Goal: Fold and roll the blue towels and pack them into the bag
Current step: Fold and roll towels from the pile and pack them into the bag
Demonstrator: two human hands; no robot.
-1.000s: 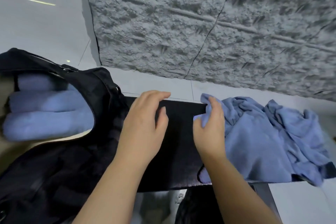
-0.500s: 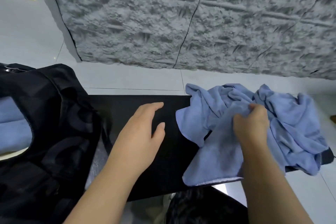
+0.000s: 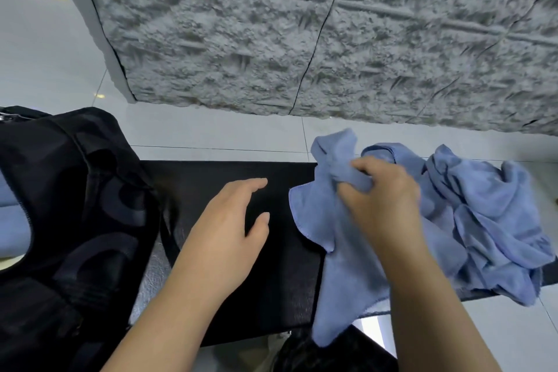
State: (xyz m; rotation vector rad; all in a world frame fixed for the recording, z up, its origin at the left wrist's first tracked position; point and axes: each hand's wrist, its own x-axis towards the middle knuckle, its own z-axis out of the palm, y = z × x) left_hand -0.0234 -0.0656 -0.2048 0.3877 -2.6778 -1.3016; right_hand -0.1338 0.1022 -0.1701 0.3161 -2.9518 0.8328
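Towels (image 3: 471,220): loose blue heap sitting at 3 o'clock on the black bench (image 3: 211,251), one piece hanging over the near edge at 5 o'clock. A second ago only its left tip was being touched; half a second ago the grip was sitting deep in the heap; now a bunched fold is coming up and leftward out of it.

Right hand (image 3: 383,199): fingers curling round that bunched fold, pinching it just above the heap at 2 o'clock.

Left hand (image 3: 232,229): hovering flat at centre, fingers straight and slightly spread, holding nothing, as in both earlier views.

Bag (image 3: 75,220): black, lying open at 9 o'clock, well apart from the heap; pale blue rolls (image 3: 9,205) showing in its mouth at the far left edge.

Status, as a judgement: one towel is being separated for folding on the bare bench between hands; some rolls are looking packed, the heap is remaining to do.
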